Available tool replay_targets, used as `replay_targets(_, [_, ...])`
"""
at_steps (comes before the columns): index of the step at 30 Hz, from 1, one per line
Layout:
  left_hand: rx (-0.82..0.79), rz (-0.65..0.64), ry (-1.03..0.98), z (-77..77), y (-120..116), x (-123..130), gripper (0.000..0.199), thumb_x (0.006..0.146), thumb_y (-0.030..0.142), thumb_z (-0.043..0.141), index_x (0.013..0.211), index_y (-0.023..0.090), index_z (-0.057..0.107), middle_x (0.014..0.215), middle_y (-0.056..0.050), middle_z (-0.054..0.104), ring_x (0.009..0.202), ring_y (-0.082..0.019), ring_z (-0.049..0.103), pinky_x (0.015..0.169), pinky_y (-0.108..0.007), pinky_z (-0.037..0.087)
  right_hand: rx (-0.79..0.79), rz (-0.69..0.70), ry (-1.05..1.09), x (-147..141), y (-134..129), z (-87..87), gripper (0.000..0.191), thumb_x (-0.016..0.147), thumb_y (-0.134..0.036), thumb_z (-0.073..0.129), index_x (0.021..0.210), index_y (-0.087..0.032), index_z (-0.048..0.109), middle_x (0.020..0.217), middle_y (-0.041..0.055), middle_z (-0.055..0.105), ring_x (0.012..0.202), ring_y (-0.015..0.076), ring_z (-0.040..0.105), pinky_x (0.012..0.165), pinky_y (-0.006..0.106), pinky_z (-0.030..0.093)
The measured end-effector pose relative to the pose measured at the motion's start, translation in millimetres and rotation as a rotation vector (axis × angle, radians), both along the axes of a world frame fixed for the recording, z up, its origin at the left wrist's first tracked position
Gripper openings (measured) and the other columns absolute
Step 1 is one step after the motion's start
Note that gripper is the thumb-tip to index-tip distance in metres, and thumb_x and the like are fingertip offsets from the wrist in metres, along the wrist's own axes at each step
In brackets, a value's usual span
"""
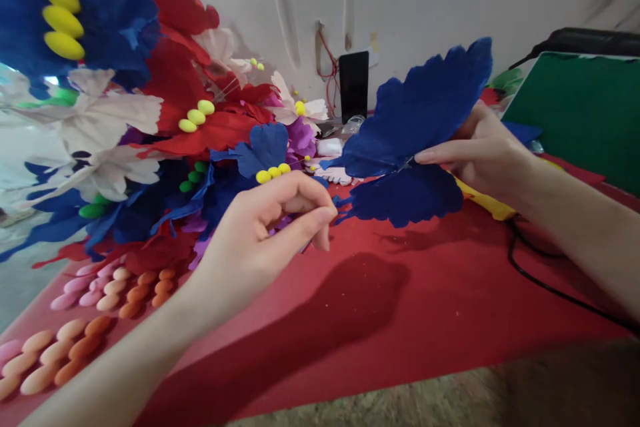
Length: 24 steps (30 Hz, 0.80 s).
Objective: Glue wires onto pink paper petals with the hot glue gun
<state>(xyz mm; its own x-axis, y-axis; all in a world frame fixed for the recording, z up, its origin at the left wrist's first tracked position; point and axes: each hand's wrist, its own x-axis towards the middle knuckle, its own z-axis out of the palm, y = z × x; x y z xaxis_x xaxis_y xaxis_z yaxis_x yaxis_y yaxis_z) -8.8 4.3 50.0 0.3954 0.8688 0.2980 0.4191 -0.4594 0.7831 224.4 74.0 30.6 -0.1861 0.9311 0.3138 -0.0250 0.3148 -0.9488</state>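
right hand [483,153] pinches blue felt butterfly wings [415,140] at the centre seam, held above red felt mat [400,307] | left hand [270,227] fingers curled shut, thumb to index, can't tell what's gripped | likely light, floppy, creases easily; you hold it at the middle | butterfly pile [150,133] left

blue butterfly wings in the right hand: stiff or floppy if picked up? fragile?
Blue butterfly wings probably light and fairly stiff: the right hand pinches only the centre, yet both wings stay spread. Scalloped, fuzzy edges look thin, so likely easy to crease.
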Motion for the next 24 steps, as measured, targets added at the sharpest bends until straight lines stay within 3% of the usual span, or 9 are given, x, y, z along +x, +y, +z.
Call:
replay_targets(4, [0.172,0.085,0.389,-6.2,7.8,0.3,0.018,0.083,0.019,0.043,0.066,0.018,0.049,0.054,0.006,0.05,0.048,-0.008,0.043,0.049,-0.021,0.033,-0.031,0.023,0.04,-0.4,-1.6,2.7,0.032,0.051,-0.013,0.071,0.079,-0.027,0.067,0.06,-0.0052,0.065,0.057,0.0116,0.06,0.065,0.027,0.051])
replay_targets(8, [0.238,0.115,0.555,-12.2,15.6,-3.4,0.027,0.086,0.021,0.033,0.06,0.019,0.041,0.048,0.007,0.038,0.041,-0.008,0.034,0.044,-0.022,0.026,0.048,0.028,-0.034,-1.8,-0.9,0.6,0.014,0.055,-0.017,0.071,0.067,-0.024,0.069,0.065,-0.0038,0.067,0.064,0.0127,0.062,0.068,0.027,0.051])
replay_targets(11, [0.265,0.137,0.65,-15.7,20.0,-6.9,0.034,0.086,0.027,0.036,0.054,0.019,0.043,0.046,0.006,0.041,0.04,-0.01,0.038,0.044,-0.023,0.028,0.136,0.056,-0.072,-2.1,-0.5,1.0,0.012,0.053,-0.018,0.073,0.062,-0.024,0.069,0.07,-0.0037,0.069,0.068,0.0138,0.062,0.068,0.028,0.052])
replay_targets(14, [0.331,0.167,0.634,-18.3,22.7,-8.9,0.019,0.083,0.022,0.041,0.076,0.017,0.057,0.076,-0.003,0.063,0.066,-0.016,0.058,0.057,-0.025,0.04,0.19,0.052,-0.152,-1.0,-2.1,5.4,0.015,0.052,-0.013,0.074,0.061,-0.024,0.07,0.062,-0.0033,0.066,0.059,0.0109,0.058,0.059,0.023,0.049])
replay_targets(16, [0.374,0.172,0.627,-18.5,22.9,-9.4,0.02,0.082,0.019,0.04,0.092,0.017,0.058,0.096,-0.007,0.065,0.086,-0.019,0.06,0.069,-0.027,0.044,0.284,0.1,-0.258,0.2,-3.7,8.7,0.011,0.058,-0.015,0.071,0.063,-0.025,0.072,0.059,-0.0021,0.065,0.055,0.0097,0.055,0.052,0.022,0.045])
replay_targets(20, [0.396,0.207,0.687,-17.4,21.0,-9.3,0.031,0.087,0.03,0.038,0.066,0.018,0.057,0.062,-0.003,0.061,0.06,-0.019,0.059,0.056,-0.028,0.042,0.511,0.19,-0.406,1.8,-4.7,9.9,0.009,0.07,-0.018,0.065,0.069,-0.024,0.072,0.059,-0.0014,0.061,0.053,0.0077,0.051,0.048,0.021,0.04])
replay_targets(22, [0.426,0.24,0.59,-16.9,19.3,-8.3,0.023,0.087,0.024,0.038,0.08,0.016,0.058,0.07,-0.005,0.063,0.064,-0.019,0.06,0.057,-0.028,0.043,0.671,0.201,-0.511,1.3,-4.3,8.1,0.008,0.073,-0.02,0.063,0.07,-0.021,0.07,0.061,-0.0001,0.059,0.055,0.0081,0.051,0.049,0.021,0.04])
replay_targets(24, [0.463,0.21,0.438,-15.2,16.2,-6.3,0.023,0.085,0.016,0.038,0.101,0.015,0.054,0.092,-0.007,0.065,0.078,-0.018,0.061,0.067,-0.028,0.046,0.905,0.169,-0.675,-0.7,-5.3,5.9,0.011,0.077,-0.019,0.058,0.073,-0.018,0.068,0.068,0.0029,0.059,0.063,0.0111,0.054,0.054,0.024,0.043])
